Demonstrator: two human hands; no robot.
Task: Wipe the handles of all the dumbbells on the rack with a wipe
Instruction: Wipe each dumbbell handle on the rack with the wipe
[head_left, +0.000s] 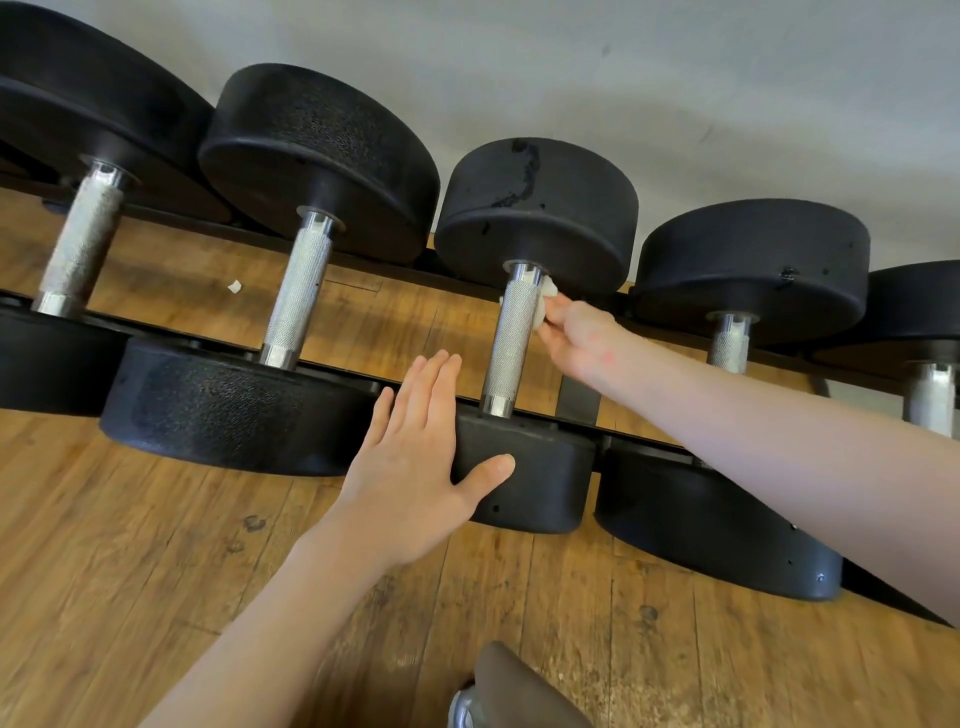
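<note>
**Coach:** Right hand (574, 338) first: what is it doing?

**Trainee:** It pinches a small balled-up white wipe (545, 301) in its fingertips and holds it against the far end of the middle handle (511, 348), just under the collar by the far head (537, 213).

**Coach:** And the left hand (415, 457)?

**Trainee:** Fingers straight and together, palm flat on the near head (524, 483) of the same dumbbell, thumb lying across its face. It looks like a brace so the weight can't roll.

**Coach:** Moving outward from there?

**Trainee:** Beyond the left hand sits a bigger dumbbell with a clean-looking knurled handle (298, 296), and past it the biggest one, whose handle (83, 244) looks pale and patchy. Beyond the right arm, another handle (729, 345), and at the edge one more (932, 400), again pale. All rest on the black rack (579, 397). On the wooden floor (156, 519) beyond the rail lies a white scrap (235, 286).

**Coach:** How far along, then?

**Trainee:** Hard to say. I'd judge this handle only begun, since the wipe is at one end. No handle shows plainly as wiped or unwiped, so the other four may all remain.
</note>
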